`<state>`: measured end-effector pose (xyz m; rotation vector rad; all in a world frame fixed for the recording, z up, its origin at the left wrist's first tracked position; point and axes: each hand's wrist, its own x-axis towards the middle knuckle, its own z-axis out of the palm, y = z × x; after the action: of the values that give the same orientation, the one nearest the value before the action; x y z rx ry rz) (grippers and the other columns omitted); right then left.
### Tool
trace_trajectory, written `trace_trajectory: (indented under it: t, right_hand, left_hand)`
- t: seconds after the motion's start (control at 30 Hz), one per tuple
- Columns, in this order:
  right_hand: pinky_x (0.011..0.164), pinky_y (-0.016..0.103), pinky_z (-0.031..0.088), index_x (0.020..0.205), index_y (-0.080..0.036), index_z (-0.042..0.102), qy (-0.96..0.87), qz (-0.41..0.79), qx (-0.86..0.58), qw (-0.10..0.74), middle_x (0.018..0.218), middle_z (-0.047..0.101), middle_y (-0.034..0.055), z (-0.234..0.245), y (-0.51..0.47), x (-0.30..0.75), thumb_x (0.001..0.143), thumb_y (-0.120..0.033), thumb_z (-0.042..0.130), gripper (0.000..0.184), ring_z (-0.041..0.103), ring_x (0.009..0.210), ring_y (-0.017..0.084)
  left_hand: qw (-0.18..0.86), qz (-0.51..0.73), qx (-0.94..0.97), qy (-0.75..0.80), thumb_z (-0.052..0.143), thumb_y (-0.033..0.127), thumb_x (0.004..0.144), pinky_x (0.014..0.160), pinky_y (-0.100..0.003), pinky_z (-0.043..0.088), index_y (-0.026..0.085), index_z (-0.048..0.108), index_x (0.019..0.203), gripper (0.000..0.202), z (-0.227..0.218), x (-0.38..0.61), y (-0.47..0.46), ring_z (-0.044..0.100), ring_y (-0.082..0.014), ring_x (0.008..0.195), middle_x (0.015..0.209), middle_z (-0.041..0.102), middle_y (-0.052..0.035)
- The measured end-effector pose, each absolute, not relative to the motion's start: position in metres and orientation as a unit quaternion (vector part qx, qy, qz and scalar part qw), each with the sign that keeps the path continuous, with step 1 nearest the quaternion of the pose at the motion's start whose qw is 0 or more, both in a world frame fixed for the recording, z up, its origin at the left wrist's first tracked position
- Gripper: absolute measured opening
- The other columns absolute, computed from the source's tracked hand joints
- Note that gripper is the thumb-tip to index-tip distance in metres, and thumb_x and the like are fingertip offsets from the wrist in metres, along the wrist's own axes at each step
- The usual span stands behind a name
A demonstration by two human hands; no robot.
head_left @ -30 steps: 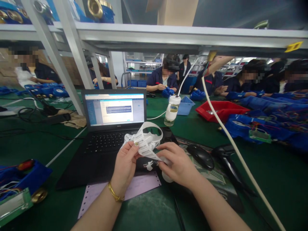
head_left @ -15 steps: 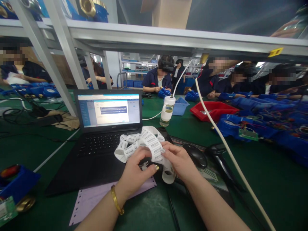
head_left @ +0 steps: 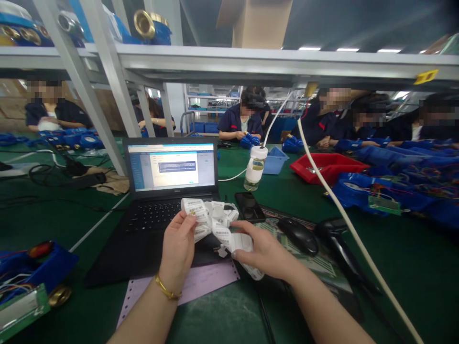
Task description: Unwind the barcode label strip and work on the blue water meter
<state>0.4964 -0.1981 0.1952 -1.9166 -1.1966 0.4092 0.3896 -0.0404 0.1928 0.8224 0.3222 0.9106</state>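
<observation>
A curled strip of white barcode labels (head_left: 221, 232) hangs in loops between my hands, over the front of the laptop (head_left: 172, 167). My left hand (head_left: 176, 244), with a gold bracelet at its wrist, pinches one part of the strip between thumb and fingers above the keyboard. On the other side, my right hand (head_left: 268, 249) curves its thumb and fingers around the lower loops. The end of the strip dangles below the right thumb. Beneath the hands lies a pinkish sheet with punched edges (head_left: 204, 283), partly covered by the laptop.
Right of my hands lie a phone (head_left: 250, 206), a mouse (head_left: 298, 236) and a black handheld scanner (head_left: 337, 239). A capped bottle (head_left: 256, 169) stands behind. A pale cable (head_left: 344, 215) crosses the right side. Blue meter parts (head_left: 362, 188) and a shelf beam (head_left: 229, 64) surround the bench; co-workers sit opposite.
My left hand has moved left and up, now pinching the label strip. The right hand has shifted slightly lower with its part of the strip. The view has shifted, uncovering the phone.
</observation>
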Motion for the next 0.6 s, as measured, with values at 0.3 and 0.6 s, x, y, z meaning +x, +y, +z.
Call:
trace_trajectory:
  t: [0.3,0.6]
  right_hand:
    - [0.063,0.025,0.051,0.094,-0.015,0.061,-0.058,0.312,-0.483,0.816,0.096,0.065,0.0092,0.196,-0.19,0.527,0.061,-0.032,0.067,0.037,0.062,0.083,0.019]
    - [0.065,0.025,0.047,0.085,-0.02,0.063,-0.351,-0.005,-0.632,0.691,0.083,0.065,0.004,0.19,-0.198,0.509,0.078,-0.035,0.06,0.017,0.059,0.077,0.016]
  left_hand:
    - [0.809,0.428,0.364,0.172,0.079,0.025,0.056,0.063,-0.018,0.048,0.014,0.055,0.068,0.029,0.192,0.391,-0.039,0.056,-0.0085,0.064,0.07,0.063,0.0015]
    - [0.783,0.393,0.454,0.162,0.077,0.036,0.062,0.06,-0.024,0.049,0.015,0.056,0.073,0.031,0.188,0.388,-0.048,0.058,-0.0132,0.062,0.069,0.064,-0.0005]
